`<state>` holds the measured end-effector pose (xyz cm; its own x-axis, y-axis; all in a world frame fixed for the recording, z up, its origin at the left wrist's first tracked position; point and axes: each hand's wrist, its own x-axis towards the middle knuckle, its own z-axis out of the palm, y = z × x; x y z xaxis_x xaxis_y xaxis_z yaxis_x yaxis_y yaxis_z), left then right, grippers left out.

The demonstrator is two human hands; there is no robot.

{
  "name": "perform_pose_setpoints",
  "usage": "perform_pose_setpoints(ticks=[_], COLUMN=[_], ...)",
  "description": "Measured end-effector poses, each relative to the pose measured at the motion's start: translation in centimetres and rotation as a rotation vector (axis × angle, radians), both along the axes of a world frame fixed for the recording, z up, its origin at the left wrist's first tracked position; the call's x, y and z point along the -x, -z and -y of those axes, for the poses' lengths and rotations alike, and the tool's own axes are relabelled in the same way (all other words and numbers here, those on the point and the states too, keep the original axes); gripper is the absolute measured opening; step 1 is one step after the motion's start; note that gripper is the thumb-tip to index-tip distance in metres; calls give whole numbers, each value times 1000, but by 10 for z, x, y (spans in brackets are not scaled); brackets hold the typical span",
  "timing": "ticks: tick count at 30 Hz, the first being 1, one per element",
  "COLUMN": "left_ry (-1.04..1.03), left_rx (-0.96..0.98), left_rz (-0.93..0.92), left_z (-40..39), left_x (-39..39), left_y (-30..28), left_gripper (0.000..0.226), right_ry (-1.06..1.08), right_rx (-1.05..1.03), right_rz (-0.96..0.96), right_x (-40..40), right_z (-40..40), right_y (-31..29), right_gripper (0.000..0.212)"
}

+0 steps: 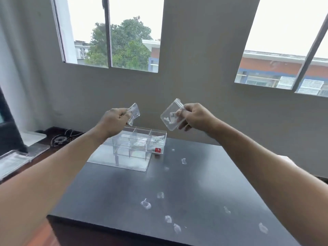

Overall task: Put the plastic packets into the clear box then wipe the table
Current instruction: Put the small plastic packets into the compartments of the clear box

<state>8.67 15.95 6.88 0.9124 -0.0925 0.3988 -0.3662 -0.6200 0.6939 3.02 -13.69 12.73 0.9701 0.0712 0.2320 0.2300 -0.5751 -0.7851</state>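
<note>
My left hand (114,121) pinches a small clear plastic packet (134,113) in the air, just above the left end of the clear box (140,144). My right hand (192,117) grips a second clear packet (171,115) with white bits inside, held up to the right of the box. The clear box has several compartments, stands open on the far part of the black table (124,192), and carries a red label (157,150). At least one packet lies inside the box. The flat clear lid (106,159) lies under and in front of it.
Several small wet smears or clear scraps (146,205) dot the table's near and right parts. To the left, a lower wooden surface holds tangled cables (60,139) and clear trays (12,162). A grey wall with windows is behind the table.
</note>
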Motion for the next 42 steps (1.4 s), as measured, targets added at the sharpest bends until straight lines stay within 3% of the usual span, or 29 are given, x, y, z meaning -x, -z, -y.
perform_pose_setpoints(ticks=[3, 6, 11, 15, 18, 23, 25, 29, 31, 33, 35, 42], left_ry=[-4, 51, 102, 102, 73, 60, 38, 14, 0, 12, 3, -37], left_rx=[-124, -109, -118, -43, -55, 135, 16, -261, -366, -243, -97, -132], left_rz=[-35, -71, 63, 18, 4, -56, -78, 62, 88, 51, 33, 18], left_z=[-23, -30, -31, -32, -37, -43, -43, -42, -41, -42, -43, -45], left_x=[-8, -12, -21, -27, -34, -41, -43, -45, -45, -43, -42, -45], left_y=[11, 24, 45, 50, 52, 47, 44, 47, 51, 52, 51, 55], left_gripper=[33, 31, 40, 41, 54, 95, 87, 43, 59, 83, 89, 33], right_ry=[-12, 8, 79, 81, 79, 98, 113, 138, 138, 134, 138, 140], right_rx=[33, 45, 84, 34, -17, -83, -93, -50, -21, -11, -15, -10], right_rz=[62, 129, 192, 148, 131, 182, 220, 303, 324, 323, 317, 281], right_x=[-18, -32, -54, -62, -66, -72, -75, -82, -85, -86, -87, -89], right_z=[-42, -74, -103, -113, -117, -123, -127, -133, -135, -136, -136, -140], right_y=[7, 15, 28, 36, 42, 46, 47, 50, 52, 55, 58, 69], right_gripper=[19, 12, 12, 15, 11, 12, 11, 13, 12, 12, 12, 10])
